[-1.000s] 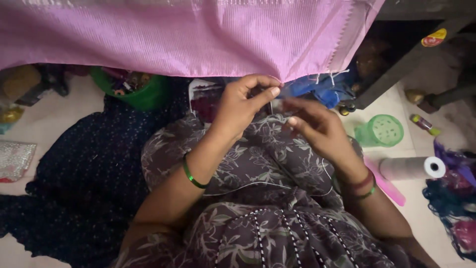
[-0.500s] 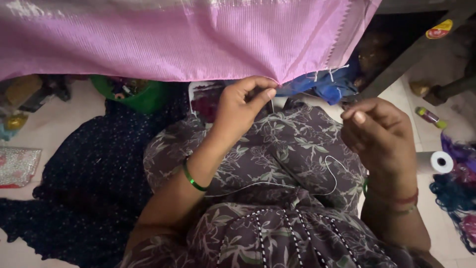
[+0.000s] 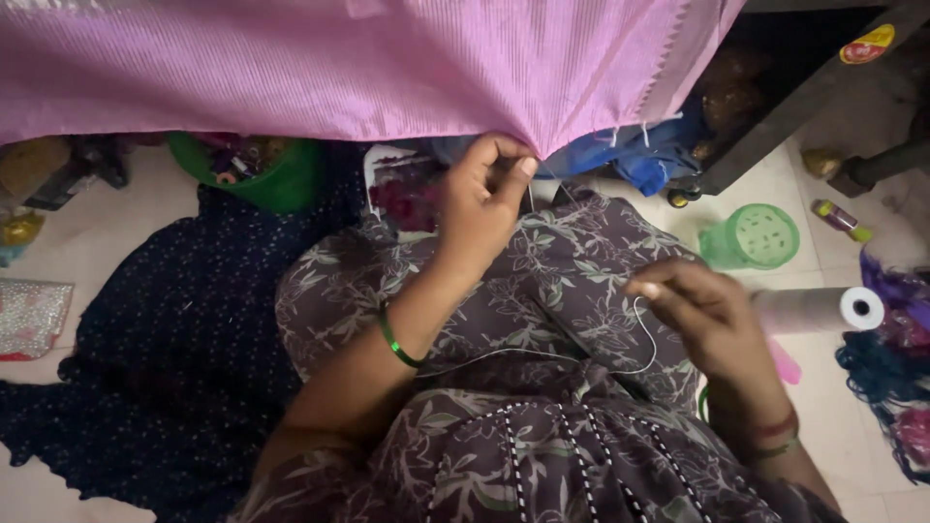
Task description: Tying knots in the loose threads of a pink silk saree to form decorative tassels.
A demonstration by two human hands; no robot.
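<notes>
A pink ribbed cloth [image 3: 339, 68] hangs across the top of the view. My left hand [image 3: 484, 199] pinches its lower edge near a corner, a green bangle on the wrist. My right hand [image 3: 702, 310] sits lower, over my lap, with fingers closed on a thin white thread [image 3: 542, 353]. The thread loops from that hand across my floral grey dress [image 3: 542, 291]. I cannot make out a needle.
A white thread spool [image 3: 823, 308] lies on the floor at the right beside a green perforated cup [image 3: 756, 235]. A green bowl [image 3: 262, 179] and a dark dotted cloth [image 3: 165, 320] sit at the left. Dark furniture [image 3: 804, 87] stands at the upper right.
My right hand moved away from the left hand, out to the right and then down toward my lap, drawing the thread. The left hand kept its pinch on the cloth edge.
</notes>
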